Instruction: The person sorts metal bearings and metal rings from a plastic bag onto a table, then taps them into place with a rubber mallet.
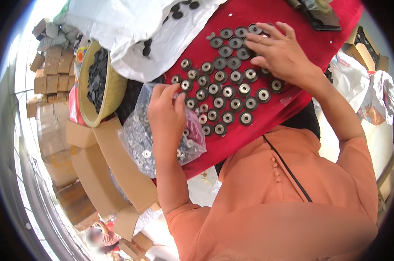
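Covering grey discs [235, 42] is the right hand [280, 53], any lettering illegible.

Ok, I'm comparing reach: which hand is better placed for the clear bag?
Likely the left hand: it overlaps the clear bag in this view; the right hand is farther off, by dark discs.

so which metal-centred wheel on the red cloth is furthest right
The wheel just below the heel of the right hand; every other metal-centred wheel visible on the red cloth sits further left.
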{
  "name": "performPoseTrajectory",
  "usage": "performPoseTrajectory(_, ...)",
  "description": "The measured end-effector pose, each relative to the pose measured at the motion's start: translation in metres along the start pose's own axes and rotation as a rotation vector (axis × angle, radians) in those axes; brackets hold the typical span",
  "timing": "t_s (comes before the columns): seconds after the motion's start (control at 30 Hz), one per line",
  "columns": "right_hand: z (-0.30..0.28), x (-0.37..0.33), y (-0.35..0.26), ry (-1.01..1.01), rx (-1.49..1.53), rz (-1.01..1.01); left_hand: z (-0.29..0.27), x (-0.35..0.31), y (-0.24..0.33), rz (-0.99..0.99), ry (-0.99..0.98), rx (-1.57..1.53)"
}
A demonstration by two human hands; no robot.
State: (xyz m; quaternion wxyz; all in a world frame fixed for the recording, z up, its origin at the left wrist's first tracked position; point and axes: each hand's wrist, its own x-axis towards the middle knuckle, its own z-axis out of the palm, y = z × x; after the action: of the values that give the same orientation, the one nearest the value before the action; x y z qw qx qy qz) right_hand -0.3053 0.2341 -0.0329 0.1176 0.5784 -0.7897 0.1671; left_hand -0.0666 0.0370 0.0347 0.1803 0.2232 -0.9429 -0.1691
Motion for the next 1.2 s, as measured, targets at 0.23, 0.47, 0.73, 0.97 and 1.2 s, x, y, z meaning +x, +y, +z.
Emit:
performPoseTrajectory(0.23,-0.001,-0.002,-0.016,-0.057,-0.152,0.043,-0.009,-0.077,-0.032,-0.119,0.032,-0.107)
performPoseTrajectory(0.47,0.000,0.006,-0.025,-0.027,-0.220,0.060,-0.003,-0.083,-0.029,-0.107,0.071,-0.078)
performPoseTrajectory(0.73,0.011,0.041,-0.143,0.038,0.319,-0.479,-0.003,-0.082,-0.018,-0.148,0.011,-0.033)
performPoseTrajectory(0.97,0.019,0.057,-0.153,0.008,0.323,-0.550,-0.013,-0.090,-0.017,-0.109,-0.103,-0.030)
performPoseTrajectory(1.2,-0.004,0.057,-0.014,-0.013,0.521,0.170,-0.019,-0.075,-0.011,-0.067,-0.278,0.157)
